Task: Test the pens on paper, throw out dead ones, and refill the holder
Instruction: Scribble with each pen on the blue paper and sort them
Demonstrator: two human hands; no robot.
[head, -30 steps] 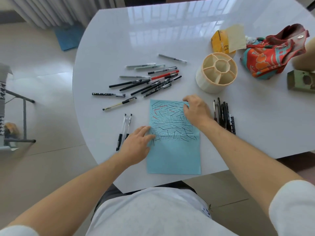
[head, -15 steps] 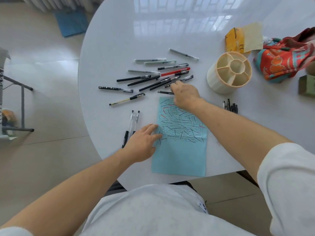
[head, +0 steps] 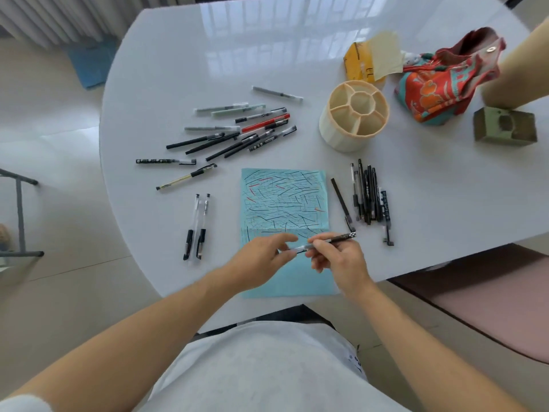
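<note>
In the head view, both hands met over the lower half of the blue paper [head: 285, 203], which lay flat on the white table [head: 178, 55] near its front edge. The right hand [head: 338, 257] pinched a pen [head: 323, 241] between thumb and fingers. The pen's long axis ran nearly level across the picture, rising slightly toward the right, where its dark checkered end stuck out past the knuckles. Its clear end pointed left, into the left hand [head: 261, 257], whose thumb and fingertips closed on it.

The empty cream pen holder [head: 353, 114] stood upright beyond the paper, to the right. A loose pile of pens [head: 237, 135] fanned out to the left of the holder, mostly lying on a diagonal. A tight bundle of dark pens [head: 368, 191] lay right of the paper, pointing away from the person, with a single black pen [head: 341, 203] between the bundle and the paper. Two clear pens [head: 197, 227] lay side by side left of the paper.

Half a second earlier the right hand had been reaching into the loose pile, and the left hand had lain flat on the paper's left edge. Both had since come together over the paper around one pen.
</note>
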